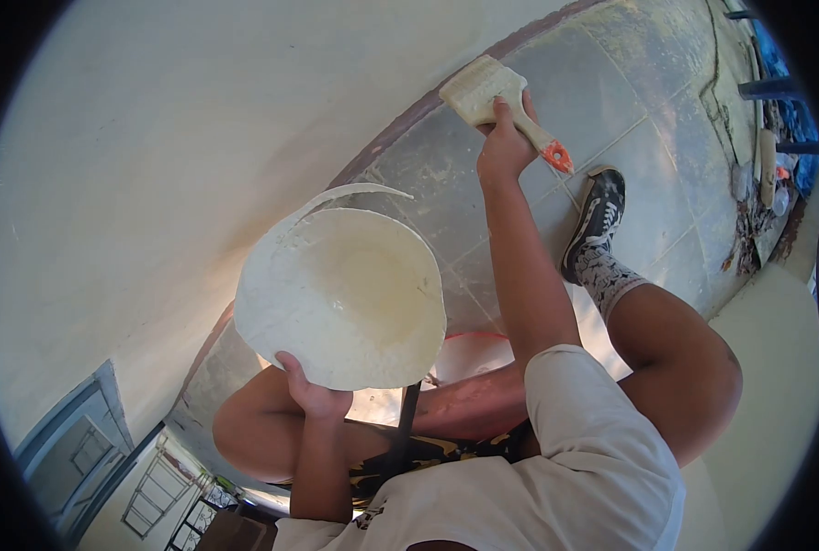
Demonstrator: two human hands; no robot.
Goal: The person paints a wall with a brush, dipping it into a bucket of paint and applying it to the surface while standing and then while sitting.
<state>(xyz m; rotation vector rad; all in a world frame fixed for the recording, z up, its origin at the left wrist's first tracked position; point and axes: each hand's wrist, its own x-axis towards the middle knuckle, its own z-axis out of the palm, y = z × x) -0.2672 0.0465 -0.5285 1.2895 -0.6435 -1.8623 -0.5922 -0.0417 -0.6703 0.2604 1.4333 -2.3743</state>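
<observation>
My left hand (pixel 319 393) grips the near rim of a cut-down white plastic container (pixel 281 321), thumb over the edge and the other fingers hidden beneath. Cloudy pale liquid (pixel 372 275) lies inside it, and a loose strip of its rim curls away at the far side. Out ahead on the right, my right hand (pixel 508 147) is closed around a wide paintbrush (pixel 487 90), the thumb lying along its flat. The brush is coated in pale paint, and the end of its handle is orange-red with a hole. Its bristles point toward the wall, close to the wall's foot.
A cream wall (pixel 170 138) rises on the left, with a dark reddish strip (pixel 400 126) along its base. Grey tiles (pixel 666 138) cover the floor, where my shoe (pixel 598 216) rests. A red-rimmed bucket (pixel 475 344) sits between my legs. Clutter and blue sheeting (pixel 800 119) lie at far right.
</observation>
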